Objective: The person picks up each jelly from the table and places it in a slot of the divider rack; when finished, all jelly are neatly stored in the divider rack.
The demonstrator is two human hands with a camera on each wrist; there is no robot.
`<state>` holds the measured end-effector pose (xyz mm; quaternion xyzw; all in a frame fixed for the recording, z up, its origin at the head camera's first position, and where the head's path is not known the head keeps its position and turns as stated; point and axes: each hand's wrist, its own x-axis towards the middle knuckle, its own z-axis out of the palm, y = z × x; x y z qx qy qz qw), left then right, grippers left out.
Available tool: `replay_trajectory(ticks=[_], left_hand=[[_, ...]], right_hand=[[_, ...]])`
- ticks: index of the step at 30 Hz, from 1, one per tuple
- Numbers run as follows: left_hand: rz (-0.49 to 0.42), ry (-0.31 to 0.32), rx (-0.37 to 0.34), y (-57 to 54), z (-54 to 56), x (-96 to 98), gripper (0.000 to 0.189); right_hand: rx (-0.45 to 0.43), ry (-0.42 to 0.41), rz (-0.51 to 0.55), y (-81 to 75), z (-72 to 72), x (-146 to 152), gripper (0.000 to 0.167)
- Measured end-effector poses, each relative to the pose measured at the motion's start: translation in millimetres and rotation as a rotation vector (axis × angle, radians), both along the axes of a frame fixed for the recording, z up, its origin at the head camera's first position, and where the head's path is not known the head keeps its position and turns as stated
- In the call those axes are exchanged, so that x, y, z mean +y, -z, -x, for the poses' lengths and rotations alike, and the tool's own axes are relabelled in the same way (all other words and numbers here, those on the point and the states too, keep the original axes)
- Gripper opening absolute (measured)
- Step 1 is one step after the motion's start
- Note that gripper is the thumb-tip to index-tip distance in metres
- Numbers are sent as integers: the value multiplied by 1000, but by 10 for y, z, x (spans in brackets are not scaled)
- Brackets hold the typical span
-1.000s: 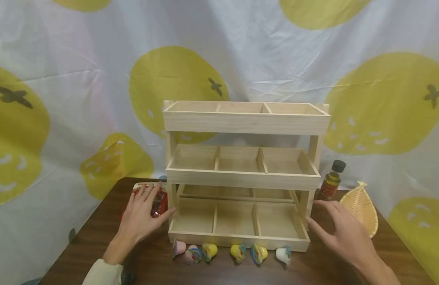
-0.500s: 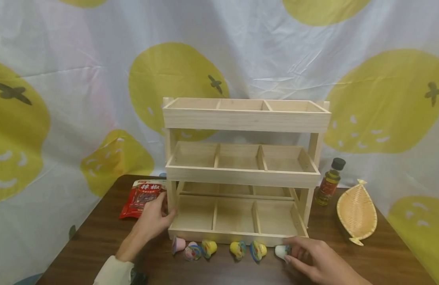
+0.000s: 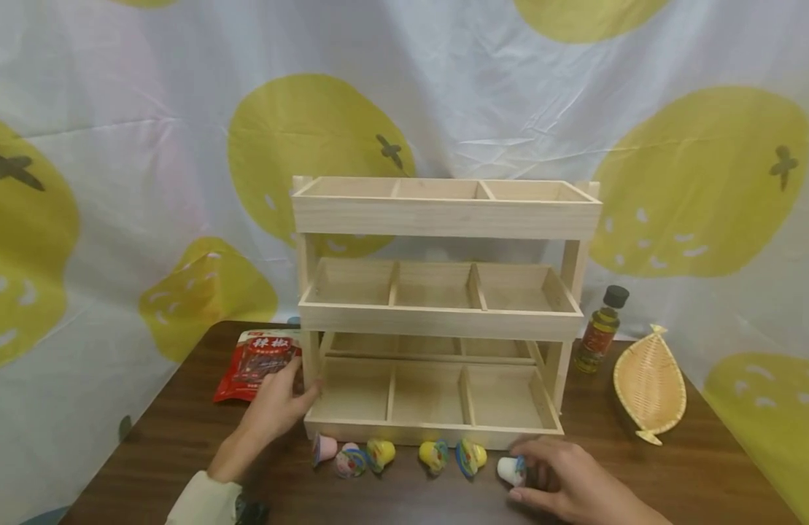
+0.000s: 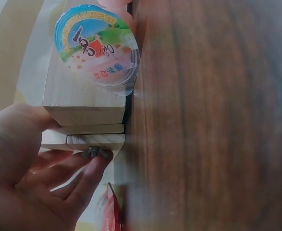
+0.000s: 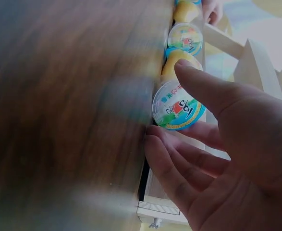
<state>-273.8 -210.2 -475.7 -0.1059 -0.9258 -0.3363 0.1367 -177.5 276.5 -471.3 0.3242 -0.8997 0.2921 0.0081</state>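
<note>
Our right hand (image 3: 562, 477) has thumb and fingers apart, at either side of the white cup (image 3: 509, 471) on the table (image 3: 404, 503). Our left hand (image 3: 273, 405) holds the wooden rack (image 3: 437, 435) behind. Picking up looks like our step; next needs a soft pinch.

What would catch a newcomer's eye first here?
Probably the wooden shelf of divided trays at the head view's centre, on the table, with a cloth of big yellow fruit behind. Next comes the row of six small cups along the shelf's foot. The left hand grips the shelf's left side; the right hand is at the rightmost cup, a white one.
</note>
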Motion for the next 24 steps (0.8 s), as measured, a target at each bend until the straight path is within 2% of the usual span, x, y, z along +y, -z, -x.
replay_trajectory(ticks=[5,9,13,18,21,24], left_hand=[[-25,10,-11,5,0,15,43],[-33,12,-22,-9,-16,21,43],[-30,12,-24,-29,-28,21,40],[-38,16,-25,-48,-32,16,42],[-43,19,-32,-52,-31,12,42],[-49,26,-41,-52,-28,14,41]], right_hand=[[-18,14,-20,-1,-12,11,35],[-40,11,13,-9,-11,11,31],[13,2,67,-8,-15,-12,27],[109,-23,162,-15,-3,-52,32],[119,-54,242,-34,33,-67,34],[140,-51,302,-76,79,-77,36]])
